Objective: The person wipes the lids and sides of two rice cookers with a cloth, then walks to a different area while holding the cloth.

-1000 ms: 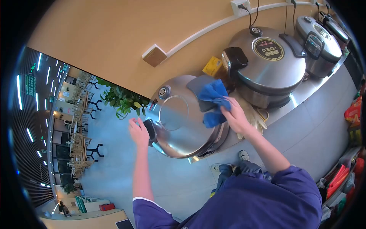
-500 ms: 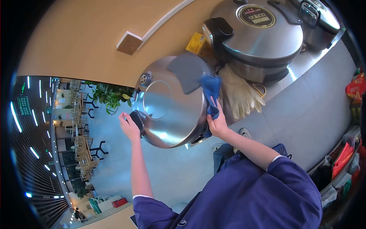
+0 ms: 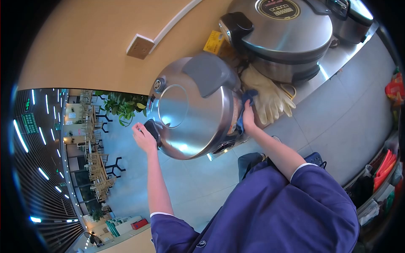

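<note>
A large round steel rice cooker (image 3: 196, 122) with a grey hinge cover (image 3: 209, 74) stands before me. My left hand (image 3: 144, 137) is closed at the black handle (image 3: 152, 130) on its left side, fingers curled around it. On the opposite side, my right hand (image 3: 249, 119) presses a crumpled blue cloth (image 3: 249, 97) against the cooker's side wall, below the lid rim. Part of the cloth is hidden behind that hand. Just beyond it lie pale rubber gloves (image 3: 268, 99).
A bigger steel cooker (image 3: 291, 40) and another cooker (image 3: 352, 25) stand farther along the metal counter (image 3: 331, 71). A yellow box (image 3: 214, 42) sits by the wall, under a wall socket (image 3: 140, 46). Green leaves (image 3: 122, 107) show beyond the cooker's left side.
My right hand and the cloth have moved right and down the cooker's side. More of that side wall now shows. My left hand stays at the handle.
</note>
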`<action>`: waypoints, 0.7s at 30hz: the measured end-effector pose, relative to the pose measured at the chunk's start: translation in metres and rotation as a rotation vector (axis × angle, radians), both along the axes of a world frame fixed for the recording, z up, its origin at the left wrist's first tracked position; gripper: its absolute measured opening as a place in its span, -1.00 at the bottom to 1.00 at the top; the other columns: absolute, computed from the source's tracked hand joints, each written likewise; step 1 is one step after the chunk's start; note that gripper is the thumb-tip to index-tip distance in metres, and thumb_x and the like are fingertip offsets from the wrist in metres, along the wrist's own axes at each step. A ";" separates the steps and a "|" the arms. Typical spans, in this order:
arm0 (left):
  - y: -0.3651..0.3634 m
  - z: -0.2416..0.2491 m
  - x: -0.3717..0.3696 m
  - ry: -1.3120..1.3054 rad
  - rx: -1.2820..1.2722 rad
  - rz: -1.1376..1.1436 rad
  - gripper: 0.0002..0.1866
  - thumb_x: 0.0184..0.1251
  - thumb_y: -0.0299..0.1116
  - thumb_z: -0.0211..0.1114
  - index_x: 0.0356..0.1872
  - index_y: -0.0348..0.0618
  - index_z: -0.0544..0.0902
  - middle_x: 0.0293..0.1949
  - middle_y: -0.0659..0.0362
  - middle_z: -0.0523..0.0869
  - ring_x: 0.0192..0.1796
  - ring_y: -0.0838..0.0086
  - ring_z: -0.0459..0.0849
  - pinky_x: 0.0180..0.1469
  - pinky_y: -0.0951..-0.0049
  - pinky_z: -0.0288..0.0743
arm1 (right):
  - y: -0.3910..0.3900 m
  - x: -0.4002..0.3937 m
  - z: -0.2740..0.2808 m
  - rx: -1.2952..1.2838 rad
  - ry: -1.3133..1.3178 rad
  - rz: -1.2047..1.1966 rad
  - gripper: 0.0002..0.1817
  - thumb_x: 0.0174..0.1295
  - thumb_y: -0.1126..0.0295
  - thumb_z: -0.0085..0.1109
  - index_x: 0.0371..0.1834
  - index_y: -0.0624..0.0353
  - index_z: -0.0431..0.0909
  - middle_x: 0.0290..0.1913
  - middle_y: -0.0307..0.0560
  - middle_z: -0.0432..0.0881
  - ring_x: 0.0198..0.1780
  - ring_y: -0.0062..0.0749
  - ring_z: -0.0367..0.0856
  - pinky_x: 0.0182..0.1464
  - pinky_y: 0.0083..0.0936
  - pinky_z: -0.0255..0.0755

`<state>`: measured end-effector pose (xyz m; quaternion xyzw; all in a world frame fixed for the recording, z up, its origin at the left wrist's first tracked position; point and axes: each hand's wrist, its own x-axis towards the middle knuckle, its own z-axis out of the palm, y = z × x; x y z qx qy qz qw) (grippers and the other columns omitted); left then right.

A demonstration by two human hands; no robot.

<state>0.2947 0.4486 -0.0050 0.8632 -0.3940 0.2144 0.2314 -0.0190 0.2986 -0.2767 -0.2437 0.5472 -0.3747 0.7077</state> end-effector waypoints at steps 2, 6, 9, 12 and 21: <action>-0.002 0.000 0.000 0.011 -0.025 -0.002 -0.52 0.73 0.02 -0.05 0.11 -0.26 0.55 0.01 -0.09 0.71 0.11 -0.01 0.63 0.20 0.07 0.43 | 0.013 -0.008 0.062 -0.191 0.104 -0.027 -0.20 0.64 -0.20 -0.32 0.53 0.34 0.32 0.45 0.29 0.49 0.50 0.19 0.39 0.49 -0.22 0.22; -0.003 0.000 -0.002 0.044 -0.070 -0.008 -0.49 0.73 0.05 -0.06 0.13 -0.28 0.53 0.05 -0.14 0.69 0.15 -0.05 0.60 0.20 0.01 0.42 | 0.035 -0.020 0.145 -0.431 -0.034 -0.130 -0.38 0.66 0.07 -0.18 0.56 0.34 0.27 0.44 0.29 0.48 0.49 0.13 0.40 0.52 -0.25 0.19; -0.002 0.000 -0.001 0.057 -0.051 0.007 -0.49 0.73 0.04 -0.06 0.12 -0.28 0.53 0.05 -0.13 0.69 0.15 -0.06 0.60 0.20 0.01 0.43 | 0.052 -0.019 0.162 -0.834 0.148 -0.134 -0.36 0.57 0.22 -0.06 0.63 0.29 0.19 0.57 0.29 0.31 0.58 0.19 0.25 0.58 -0.16 0.10; 0.000 0.000 -0.001 -0.002 -0.057 -0.019 -0.51 0.75 0.01 -0.07 0.09 -0.30 0.54 0.01 -0.12 0.71 0.07 -0.01 0.64 0.17 0.08 0.45 | 0.066 -0.034 0.187 -1.206 0.354 0.015 -0.42 0.31 0.20 0.02 0.42 -0.08 0.62 0.57 0.15 0.36 0.58 0.15 0.26 0.58 0.13 -0.05; -0.001 0.001 -0.004 -0.004 -0.047 -0.015 -0.55 0.76 -0.06 -0.09 0.10 -0.30 0.52 0.05 -0.14 0.72 0.16 0.00 0.68 0.24 0.11 0.48 | 0.065 -0.047 0.034 -1.527 0.367 0.513 -0.38 0.22 0.06 0.19 0.41 -0.19 0.60 0.39 0.09 0.55 0.47 0.20 0.40 0.53 0.16 0.15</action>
